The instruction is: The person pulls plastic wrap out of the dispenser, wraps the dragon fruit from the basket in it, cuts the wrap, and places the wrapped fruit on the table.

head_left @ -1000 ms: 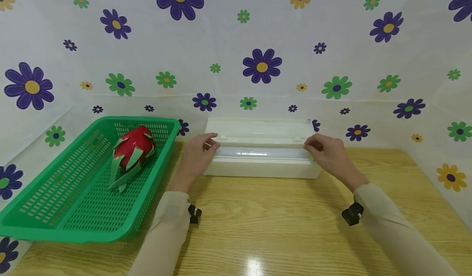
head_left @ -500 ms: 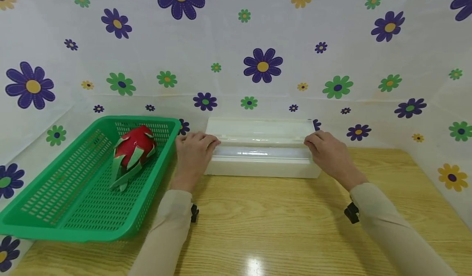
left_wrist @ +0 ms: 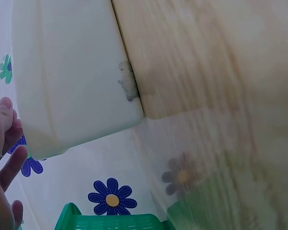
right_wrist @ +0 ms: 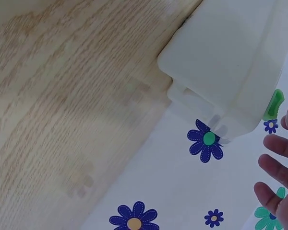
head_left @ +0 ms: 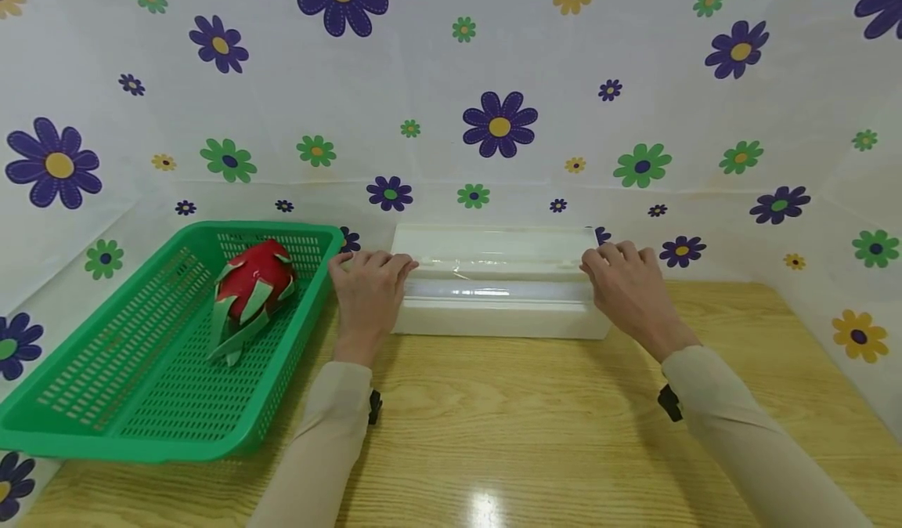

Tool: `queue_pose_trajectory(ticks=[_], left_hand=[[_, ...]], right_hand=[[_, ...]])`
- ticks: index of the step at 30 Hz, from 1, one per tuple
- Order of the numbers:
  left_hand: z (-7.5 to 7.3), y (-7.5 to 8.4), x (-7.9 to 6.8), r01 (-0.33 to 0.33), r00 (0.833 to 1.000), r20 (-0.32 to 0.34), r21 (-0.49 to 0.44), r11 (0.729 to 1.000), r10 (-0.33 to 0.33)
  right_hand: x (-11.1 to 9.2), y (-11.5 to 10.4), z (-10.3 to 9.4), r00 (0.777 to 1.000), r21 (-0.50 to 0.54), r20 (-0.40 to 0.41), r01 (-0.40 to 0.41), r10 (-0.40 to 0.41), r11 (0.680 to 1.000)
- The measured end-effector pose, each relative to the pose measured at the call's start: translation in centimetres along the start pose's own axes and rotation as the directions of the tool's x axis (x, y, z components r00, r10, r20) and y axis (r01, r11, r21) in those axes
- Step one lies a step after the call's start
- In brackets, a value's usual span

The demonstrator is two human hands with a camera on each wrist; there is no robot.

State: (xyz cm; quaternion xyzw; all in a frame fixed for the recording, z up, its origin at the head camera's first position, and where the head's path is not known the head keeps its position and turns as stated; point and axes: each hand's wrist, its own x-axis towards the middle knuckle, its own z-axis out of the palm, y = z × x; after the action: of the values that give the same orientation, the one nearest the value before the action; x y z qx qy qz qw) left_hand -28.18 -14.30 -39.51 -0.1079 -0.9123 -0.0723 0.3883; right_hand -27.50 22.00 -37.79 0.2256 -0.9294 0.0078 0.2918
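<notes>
A long white plastic wrap dispenser (head_left: 500,320) lies on the table in the head view with its lid (head_left: 493,240) tilted up behind. Inside it shows a shiny, translucent roll (head_left: 493,290). Glints of clear plastic wrap (head_left: 461,266) run between my hands, just above the roll. At the dispenser's left end, my left hand (head_left: 369,297) pinches the wrap between thumb and forefinger. My right hand (head_left: 630,293) does likewise at the right end. The wrist views show the other fingers of each hand spread loosely beside the white box; the pinched edge is hardly visible there.
A green plastic basket (head_left: 158,450) stands at the left, holding a red dragon fruit (head_left: 257,281) with green scales. A flowered white cloth (head_left: 557,58) hangs behind the wooden table (head_left: 528,418). A green slider (right_wrist: 274,104) sits on the dispenser's right end.
Both hands have risen slightly from the roll towards the lid, their backs turned up more. Glints of wrap now show between them. Dispenser and basket have stayed in place.
</notes>
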Motion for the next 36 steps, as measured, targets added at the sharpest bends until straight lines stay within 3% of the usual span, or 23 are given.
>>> queue_pose_trajectory(ticks=[11, 18, 29, 36], left_hand=[[-0.1, 0.3, 0.4, -0.006, 0.997, -0.077, 0.008, 1.0, 0.006], [-0.5, 0.3, 0.6, -0.023, 0.995, -0.094, 0.06, 0.998, 0.029], [-0.8, 0.2, 1.0, -0.033, 0.992, -0.125, 0.009, 0.999, 0.034], [-1.4, 0.4, 1.3, -0.02, 0.994, -0.111, -0.007, 1.0, 0.019]], right_hand=[[0.1, 0.2, -0.2, 0.993, -0.03, -0.112, 0.02, -0.023, 0.999], [0.2, 0.1, -0.6, 0.996, -0.007, -0.092, -0.006, 0.005, 1.0], [0.5, 0.0, -1.3, 0.994, 0.003, -0.111, -0.013, 0.013, 1.0], [0.6, 0.1, -1.7, 0.991, 0.013, -0.135, -0.012, 0.014, 1.0]])
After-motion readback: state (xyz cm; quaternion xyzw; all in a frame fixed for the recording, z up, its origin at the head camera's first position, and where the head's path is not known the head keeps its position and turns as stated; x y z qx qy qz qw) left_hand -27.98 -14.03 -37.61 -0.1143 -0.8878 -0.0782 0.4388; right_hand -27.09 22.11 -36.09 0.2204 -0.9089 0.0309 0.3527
